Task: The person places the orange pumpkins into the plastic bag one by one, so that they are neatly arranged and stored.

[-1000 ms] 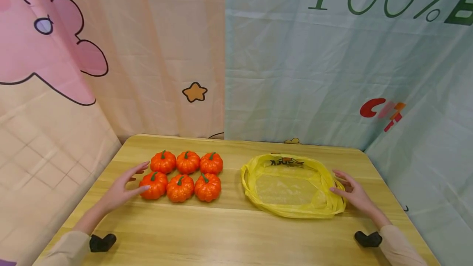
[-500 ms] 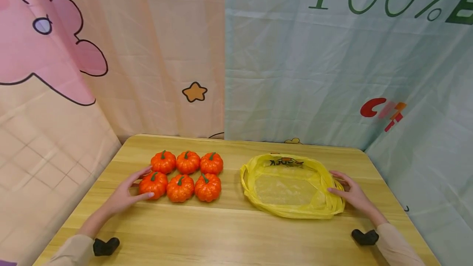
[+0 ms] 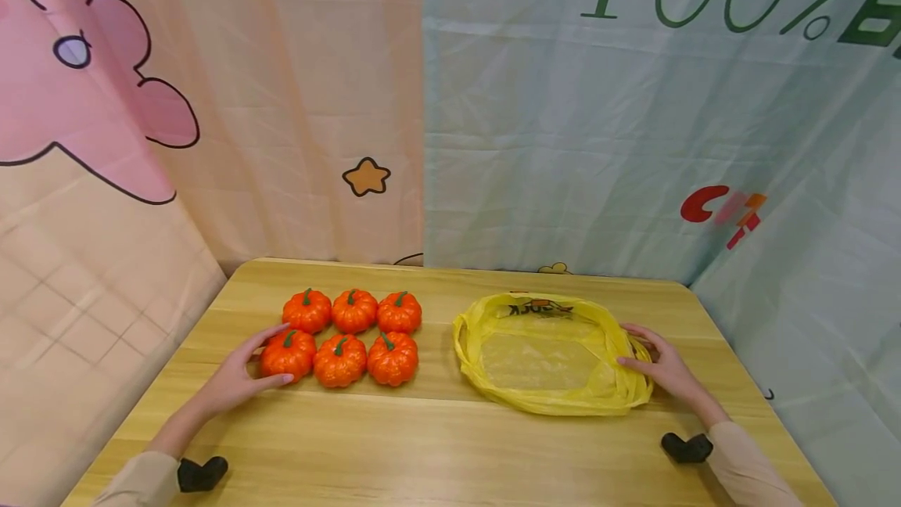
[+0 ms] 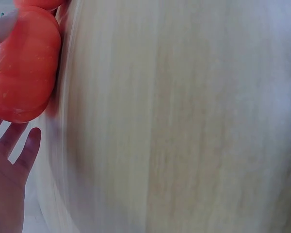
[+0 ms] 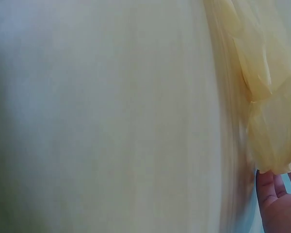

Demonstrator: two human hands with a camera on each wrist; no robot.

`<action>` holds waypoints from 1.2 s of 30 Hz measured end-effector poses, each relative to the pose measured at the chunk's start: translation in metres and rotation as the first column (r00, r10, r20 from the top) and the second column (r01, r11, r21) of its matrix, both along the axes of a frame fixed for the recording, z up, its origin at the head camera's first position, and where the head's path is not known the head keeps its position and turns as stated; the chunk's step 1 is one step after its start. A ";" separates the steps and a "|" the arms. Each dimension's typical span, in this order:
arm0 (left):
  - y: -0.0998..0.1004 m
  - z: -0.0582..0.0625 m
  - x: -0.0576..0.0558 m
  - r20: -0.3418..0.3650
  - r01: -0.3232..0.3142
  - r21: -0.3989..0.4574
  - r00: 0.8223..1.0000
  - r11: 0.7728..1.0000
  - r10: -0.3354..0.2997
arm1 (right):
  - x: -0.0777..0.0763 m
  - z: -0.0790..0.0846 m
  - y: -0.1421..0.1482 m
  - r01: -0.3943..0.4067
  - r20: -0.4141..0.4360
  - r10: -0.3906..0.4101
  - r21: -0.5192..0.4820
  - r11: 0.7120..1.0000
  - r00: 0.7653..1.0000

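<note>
You are reaching both arms over a wooden table (image 3: 436, 452), your left hand (image 3: 235, 374) bracketing the near-left orange pumpkin (image 3: 290, 357) and your right hand (image 3: 665, 366) meeting the right end of a yellow plastic bag (image 3: 542, 401). Your left fingers are spreading wide: the thumb is lying along the pumpkin's near side, the forefinger is running past its far side, and the fruit is sitting in the gap between them. In the left wrist view, one digit is overlapping the red-orange skin while other fingertips are showing at its lower edge.

On the right, your thumb is resting over the bag's rim and your forefinger is reaching along its far right side, a part of the bag lying between them. Folds are hiding some fingertips in the right wrist view, so you cannot tell whether they are pinching the plastic.

The pumpkin is standing at the left end of the near row, touching its right neighbor (image 3: 341, 361); three more pumpkins (image 3: 354, 311) are lining up behind in the far row. The bag is lying well to the right of them, its mouth facing up.
</note>
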State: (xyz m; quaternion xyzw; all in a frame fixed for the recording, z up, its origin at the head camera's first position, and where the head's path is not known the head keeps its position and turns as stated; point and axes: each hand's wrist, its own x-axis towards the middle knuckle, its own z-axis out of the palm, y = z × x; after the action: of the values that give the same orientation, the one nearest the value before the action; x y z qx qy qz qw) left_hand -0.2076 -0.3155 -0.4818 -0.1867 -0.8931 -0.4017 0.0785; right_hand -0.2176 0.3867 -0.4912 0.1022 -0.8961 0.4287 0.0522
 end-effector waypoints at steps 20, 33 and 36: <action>0.000 -0.001 0.000 0.043 -0.024 -0.018 0.999 1.000 0.025 | -0.008 -0.005 -0.001 -0.035 -0.023 0.034 -0.016 0.999 0.999; 0.001 0.003 -0.003 0.140 -0.029 0.047 0.990 0.998 0.022 | -0.005 0.003 -0.002 -0.037 0.018 0.037 0.000 0.999 0.999; 0.002 0.004 -0.002 0.150 -0.028 0.065 0.989 0.997 0.018 | -0.005 0.003 -0.002 -0.041 0.011 0.041 0.001 0.999 0.999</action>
State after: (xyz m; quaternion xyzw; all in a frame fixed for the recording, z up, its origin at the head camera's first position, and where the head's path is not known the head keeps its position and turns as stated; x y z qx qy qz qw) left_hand -0.2096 -0.3139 -0.4779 -0.1429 -0.8847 -0.4432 0.0223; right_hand -0.2221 0.3848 -0.4878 0.1184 -0.8943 0.4298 0.0386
